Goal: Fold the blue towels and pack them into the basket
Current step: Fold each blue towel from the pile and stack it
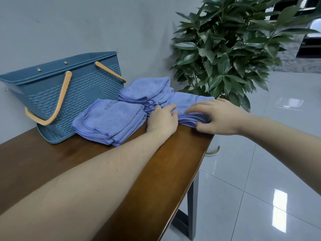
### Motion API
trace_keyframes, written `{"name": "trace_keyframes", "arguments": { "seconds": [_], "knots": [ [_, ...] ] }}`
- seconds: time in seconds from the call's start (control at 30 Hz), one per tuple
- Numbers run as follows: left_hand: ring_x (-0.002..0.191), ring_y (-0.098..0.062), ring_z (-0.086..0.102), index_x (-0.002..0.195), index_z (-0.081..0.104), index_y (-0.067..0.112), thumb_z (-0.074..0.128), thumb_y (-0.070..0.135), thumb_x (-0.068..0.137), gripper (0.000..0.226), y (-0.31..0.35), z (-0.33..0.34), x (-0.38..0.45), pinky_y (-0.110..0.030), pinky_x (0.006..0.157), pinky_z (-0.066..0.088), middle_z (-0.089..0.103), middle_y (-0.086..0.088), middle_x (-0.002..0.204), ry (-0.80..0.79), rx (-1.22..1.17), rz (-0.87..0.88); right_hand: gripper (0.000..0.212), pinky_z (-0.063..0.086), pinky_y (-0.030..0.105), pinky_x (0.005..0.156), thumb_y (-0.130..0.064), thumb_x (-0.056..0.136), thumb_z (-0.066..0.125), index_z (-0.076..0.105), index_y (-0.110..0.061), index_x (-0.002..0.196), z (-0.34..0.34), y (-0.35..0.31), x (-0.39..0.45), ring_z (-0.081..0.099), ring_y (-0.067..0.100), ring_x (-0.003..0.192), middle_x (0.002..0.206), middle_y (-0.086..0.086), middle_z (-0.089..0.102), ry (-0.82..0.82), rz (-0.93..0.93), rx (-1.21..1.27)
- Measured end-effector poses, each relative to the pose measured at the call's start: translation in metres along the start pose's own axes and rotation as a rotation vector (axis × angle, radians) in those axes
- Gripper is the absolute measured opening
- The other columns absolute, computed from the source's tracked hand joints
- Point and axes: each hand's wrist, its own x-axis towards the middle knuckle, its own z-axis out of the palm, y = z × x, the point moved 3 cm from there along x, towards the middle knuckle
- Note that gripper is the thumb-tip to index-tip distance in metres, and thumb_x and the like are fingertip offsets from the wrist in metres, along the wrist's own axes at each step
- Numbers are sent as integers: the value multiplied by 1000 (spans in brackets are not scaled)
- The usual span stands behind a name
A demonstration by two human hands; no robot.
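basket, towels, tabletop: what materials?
Basket: looks like moulded blue plastic, matte, with a woven pattern pressed in; tan handles, probably plastic too. Towels: soft blue cloth, likely microfibre, with stitched edges and a fuzzy nap. Tabletop: brown wood or wood veneer, semi-gloss, with visible grain.

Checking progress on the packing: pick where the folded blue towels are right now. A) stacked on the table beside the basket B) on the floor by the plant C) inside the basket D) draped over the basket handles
A: the folded towels lie in stacks on the wooden table, right of the basket.
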Motion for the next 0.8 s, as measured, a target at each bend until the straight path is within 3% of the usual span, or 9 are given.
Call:
{"name": "trace_keyframes", "arguments": {
  "seconds": [0.1,0.23,0.37,0.53,0.63,0.8],
  "knots": [
    [132,-31,45,143,49,43,35,45,105,40,-3,-3,-5,-44,106,37,49,-10,143,34,163,-5,43,36,36,111,-54,94,56,53,-52,137,7,-4,-4,46,12,136,147,-17,51,6,-55,-9],
    [127,-32,50,145,45,45,32,50,105,43,-10,-6,-12,-44,102,41,54,-9,139,41,191,14,36,41,40,109,-43,101,52,57,-48,136,15,2,-7,50,20,134,145,-10,55,58,-42,42],
    [123,-32,53,145,47,42,39,49,103,43,-15,-16,-33,-46,100,44,57,-8,131,54,185,68,48,36,44,110,-42,93,53,51,-47,141,13,-21,-19,49,22,134,145,-10,54,106,-66,70],
    [111,-22,55,126,61,39,54,42,95,32,-38,-54,-90,-43,96,46,56,3,105,95,89,163,57,40,42,111,-35,89,57,47,-41,145,6,-95,-37,51,17,132,146,-8,51,121,-245,303],
    [109,-20,56,126,62,35,48,47,92,39,-71,-85,-149,-43,97,46,60,5,111,119,97,158,59,38,35,113,-28,91,64,46,-38,146,8,-147,-47,47,9,133,146,-11,49,96,-358,377],
    [116,-14,53,128,59,32,46,50,93,42,-130,-150,-259,-36,97,46,58,10,119,179,373,150,59,28,20,115,-31,94,65,42,-43,147,16,-239,-55,40,0,135,149,-19,41,-20,-506,443]
  ]
}}
